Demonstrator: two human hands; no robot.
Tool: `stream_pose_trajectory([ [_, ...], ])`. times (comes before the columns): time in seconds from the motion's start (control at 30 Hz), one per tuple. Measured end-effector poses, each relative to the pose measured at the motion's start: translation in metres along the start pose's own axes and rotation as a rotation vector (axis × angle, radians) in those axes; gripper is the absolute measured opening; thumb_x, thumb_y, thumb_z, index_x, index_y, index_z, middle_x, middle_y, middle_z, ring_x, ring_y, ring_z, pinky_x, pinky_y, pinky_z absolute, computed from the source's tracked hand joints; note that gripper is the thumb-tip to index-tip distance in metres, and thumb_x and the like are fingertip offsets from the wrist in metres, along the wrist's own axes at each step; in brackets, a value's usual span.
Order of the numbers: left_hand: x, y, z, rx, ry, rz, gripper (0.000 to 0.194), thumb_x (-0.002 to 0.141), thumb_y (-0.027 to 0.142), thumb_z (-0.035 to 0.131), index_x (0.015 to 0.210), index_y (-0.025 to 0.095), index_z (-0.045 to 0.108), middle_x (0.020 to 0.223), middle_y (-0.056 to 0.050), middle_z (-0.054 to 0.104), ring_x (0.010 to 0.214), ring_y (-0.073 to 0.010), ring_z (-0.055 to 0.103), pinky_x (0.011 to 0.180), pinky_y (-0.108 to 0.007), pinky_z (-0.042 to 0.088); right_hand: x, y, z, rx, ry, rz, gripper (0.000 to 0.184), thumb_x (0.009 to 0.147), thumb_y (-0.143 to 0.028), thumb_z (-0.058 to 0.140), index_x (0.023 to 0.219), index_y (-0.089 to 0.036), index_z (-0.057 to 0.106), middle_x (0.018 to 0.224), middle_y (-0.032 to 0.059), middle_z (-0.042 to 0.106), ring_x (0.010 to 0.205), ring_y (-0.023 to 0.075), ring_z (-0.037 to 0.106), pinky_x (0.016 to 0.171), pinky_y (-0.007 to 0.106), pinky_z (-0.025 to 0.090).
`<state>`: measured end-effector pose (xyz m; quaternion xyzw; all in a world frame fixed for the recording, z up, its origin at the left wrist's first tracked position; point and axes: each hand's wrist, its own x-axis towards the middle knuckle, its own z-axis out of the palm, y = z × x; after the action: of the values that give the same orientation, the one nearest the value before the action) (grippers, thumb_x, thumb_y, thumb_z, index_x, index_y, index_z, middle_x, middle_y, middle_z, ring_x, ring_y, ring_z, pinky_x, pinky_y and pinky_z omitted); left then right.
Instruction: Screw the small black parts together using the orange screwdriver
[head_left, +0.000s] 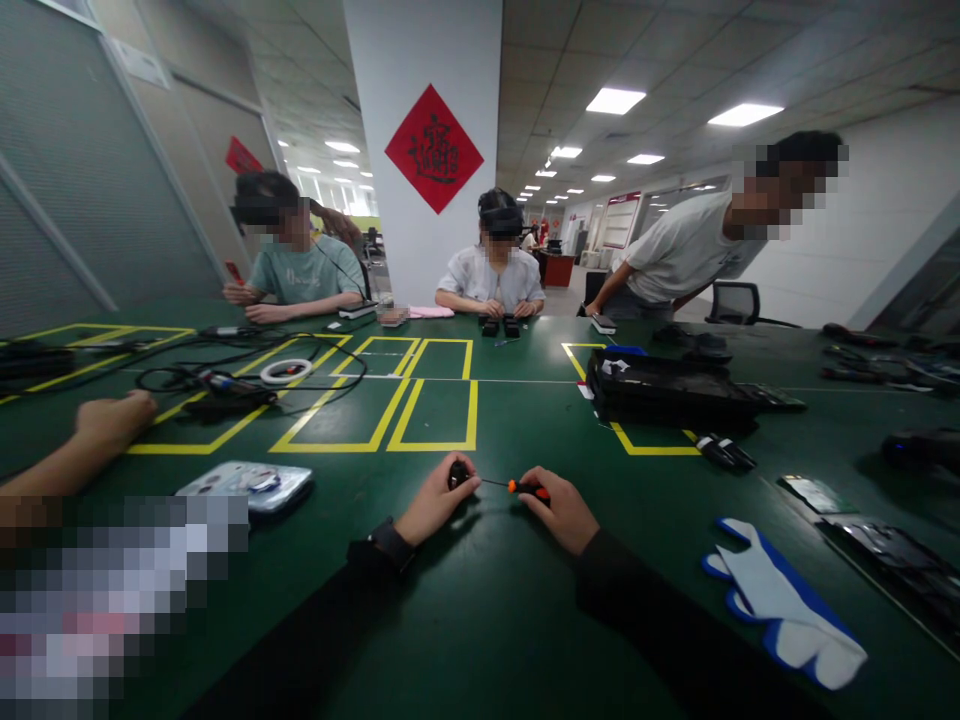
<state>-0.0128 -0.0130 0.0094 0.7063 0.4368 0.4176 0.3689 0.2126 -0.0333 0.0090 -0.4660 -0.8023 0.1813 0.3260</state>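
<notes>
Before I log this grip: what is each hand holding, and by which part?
The right hand holds a screwdriver by its black-and-orange handle; the left hand grips a small dark object, but exactly which part is unclear.

On the green table (495,620), a long black case (667,395), scraps of white on top. Just beside its near right corner, small dark parts (726,452) with white markings. To the right of the case and nearer, a thin pale-green board (817,494) and a white glove (787,605) edged in blue. Left of the case, rectangles of yellow tape (473,415); farther left, a white ring (270,374) near tangled black cables (225,390). Behind the case, a leaning person (682,245) in a pale shirt. Behind and left of it, a white pillar (367,60) bearing a red diamond-shaped sign (434,150).
</notes>
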Motion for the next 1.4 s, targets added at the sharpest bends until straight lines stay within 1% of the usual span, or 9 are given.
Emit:
stream_pose_trajectory([
  [0.17,-0.0003,0.0006,0.0005,0.004,0.017,-0.007,0.021,0.078,0.037,0.050,0.087,0.018,0.050,0.080,0.000,0.053,0.073,-0.0132,0.050,0.069,-0.025,0.040,-0.0020,-0.0041,-0.0007,0.025,-0.013,-0.010,0.020,0.082,-0.032,0.052,0.098,-0.020,0.054,0.087,0.0020,0.060,0.079,0.0152,0.056,0.072,0.027,0.042],
  [0.33,-0.0009,-0.0004,0.0007,-0.003,0.010,-0.001,0.020,0.079,0.037,0.050,0.087,0.018,0.049,0.079,0.001,0.052,0.072,-0.0126,0.050,0.068,-0.024,0.040,-0.0003,-0.0047,-0.0004,-0.013,0.014,-0.041,0.022,0.088,-0.029,0.042,0.098,-0.019,0.058,0.090,0.0053,0.060,0.084,0.0164,0.054,0.076,0.029,0.041],
  [0.47,-0.0005,-0.0018,0.0001,-0.005,0.015,-0.010,0.021,0.078,0.037,0.051,0.087,0.018,0.049,0.078,0.001,0.053,0.071,-0.0127,0.050,0.067,-0.024,0.040,-0.0002,-0.0025,-0.0014,0.015,0.049,-0.088,0.018,0.084,-0.026,0.049,0.097,-0.020,0.059,0.090,0.0046,0.059,0.086,0.0163,0.054,0.078,0.030,0.042],
  [0.67,-0.0003,-0.0027,0.0004,-0.018,-0.001,-0.007,0.021,0.079,0.037,0.051,0.087,0.018,0.049,0.079,0.001,0.053,0.071,-0.0126,0.050,0.068,-0.024,0.040,-0.0019,-0.0033,0.0003,0.021,0.051,-0.054,0.021,0.080,-0.025,0.054,0.100,-0.020,0.057,0.093,0.0043,0.059,0.086,0.0162,0.054,0.078,0.030,0.042],
  [0.77,-0.0005,-0.0024,0.0006,-0.016,0.005,0.001,0.020,0.079,0.036,0.051,0.087,0.018,0.049,0.079,0.001,0.052,0.072,-0.0125,0.050,0.068,-0.024,0.040,-0.0008,-0.0063,-0.0002,-0.048,0.038,-0.034,0.020,0.083,-0.025,0.049,0.100,-0.019,0.058,0.091,0.0051,0.059,0.086,0.0171,0.052,0.078,0.031,0.041],
  [0.9,-0.0006,-0.0024,0.0002,-0.020,0.009,-0.001,0.020,0.079,0.036,0.051,0.087,0.018,0.049,0.080,0.001,0.052,0.073,-0.0125,0.050,0.069,-0.024,0.040,0.0000,-0.0080,-0.0019,-0.091,-0.002,-0.061,0.020,0.086,-0.024,0.043,0.098,-0.019,0.058,0.088,0.0048,0.058,0.085,0.0172,0.051,0.076,0.030,0.041],
  [1.07,-0.0001,-0.0028,-0.0009,-0.021,0.023,-0.022,0.020,0.079,0.036,0.050,0.087,0.018,0.049,0.079,0.001,0.053,0.071,-0.0124,0.051,0.067,-0.024,0.040,-0.0022,-0.0045,-0.0003,-0.069,-0.006,-0.054,0.021,0.083,-0.028,0.050,0.102,-0.022,0.057,0.093,0.0040,0.055,0.079,0.0151,0.054,0.072,0.028,0.042],
  [1.23,0.0005,-0.0024,-0.0005,0.002,0.022,-0.005,0.019,0.079,0.035,0.051,0.086,0.019,0.049,0.078,0.001,0.053,0.071,-0.0123,0.051,0.068,-0.024,0.040,-0.0020,-0.0039,0.0004,-0.041,-0.008,-0.036,0.024,0.084,-0.029,0.048,0.107,-0.021,0.054,0.097,0.0051,0.057,0.088,0.0169,0.053,0.078,0.030,0.042],
  [1.4,0.0002,-0.0031,-0.0005,0.002,0.019,-0.008,0.019,0.078,0.036,0.051,0.086,0.018,0.049,0.079,0.001,0.053,0.072,-0.0126,0.051,0.068,-0.024,0.040,0.0006,-0.0032,-0.0005,-0.093,0.005,-0.067,0.019,0.087,-0.026,0.043,0.096,-0.019,0.058,0.088,0.0050,0.057,0.087,0.0175,0.051,0.078,0.031,0.041],
])
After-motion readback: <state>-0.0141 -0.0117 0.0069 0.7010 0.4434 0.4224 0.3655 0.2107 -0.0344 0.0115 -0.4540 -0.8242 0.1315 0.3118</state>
